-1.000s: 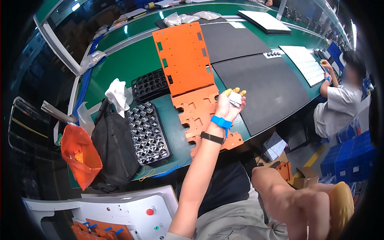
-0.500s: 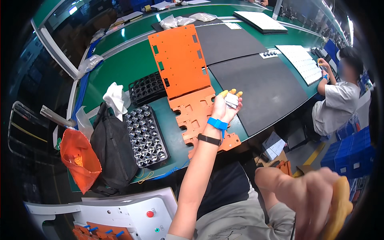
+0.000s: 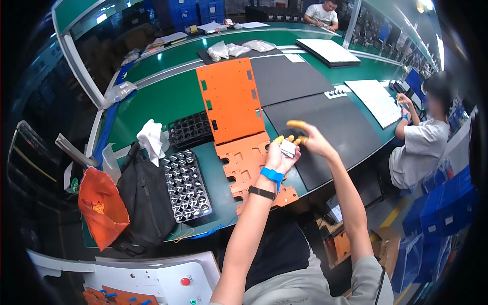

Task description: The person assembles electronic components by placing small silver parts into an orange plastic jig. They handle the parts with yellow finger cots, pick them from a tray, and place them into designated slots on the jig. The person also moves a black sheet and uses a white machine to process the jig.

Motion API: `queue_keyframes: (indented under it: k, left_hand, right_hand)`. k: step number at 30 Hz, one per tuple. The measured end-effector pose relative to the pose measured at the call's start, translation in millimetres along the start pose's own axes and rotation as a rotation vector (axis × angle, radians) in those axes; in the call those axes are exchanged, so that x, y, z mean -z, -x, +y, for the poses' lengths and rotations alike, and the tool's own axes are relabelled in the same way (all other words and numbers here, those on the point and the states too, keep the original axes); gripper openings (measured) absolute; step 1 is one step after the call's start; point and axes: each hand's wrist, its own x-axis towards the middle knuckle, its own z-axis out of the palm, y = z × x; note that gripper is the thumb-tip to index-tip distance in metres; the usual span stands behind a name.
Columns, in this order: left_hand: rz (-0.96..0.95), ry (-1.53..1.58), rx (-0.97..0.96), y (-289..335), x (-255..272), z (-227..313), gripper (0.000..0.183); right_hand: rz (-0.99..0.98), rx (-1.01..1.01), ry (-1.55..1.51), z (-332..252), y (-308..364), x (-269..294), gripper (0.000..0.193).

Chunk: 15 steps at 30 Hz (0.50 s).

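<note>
My left hand (image 3: 276, 158), palm up with yellow finger cots, is closed around a small stack of white flat pieces (image 3: 288, 148) above the lower orange plate. A blue band and a dark bracelet circle that wrist. Just right of the stack, my right hand (image 3: 317, 142) has its fingers apart, a yellow-capped finger stretched out to the left; whether its lower fingertip touches the pieces I cannot tell. Below my left hand lies the notched orange plate (image 3: 243, 163), and a taller orange panel (image 3: 231, 101) stands tilted up behind it.
Left of the plate sits a black tray (image 3: 207, 195) of shiny round parts, with another black tray (image 3: 189, 129) behind. A black bag (image 3: 145, 195) and an orange bag (image 3: 103, 203) hang at the left edge. Dark mats (image 3: 330, 134) lie right; a co-worker (image 3: 419, 147) sits beyond.
My right hand has come up from the lower right to beside the white pieces. My left hand still holds them, and the view has tilted up slightly.
</note>
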Motion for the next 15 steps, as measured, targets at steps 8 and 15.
queue_keyframes:
  k: [8,15]
  left_hand:
    - [-0.082,0.002,-0.025,-1,2,0,0.035]
    - [-0.070,0.012,-0.049,-1,8,0,0.034]
  right_hand:
    - [0.084,0.094,0.125,27,3,-31,0.046]
    - [0.178,0.194,0.209,17,6,-37,0.027]
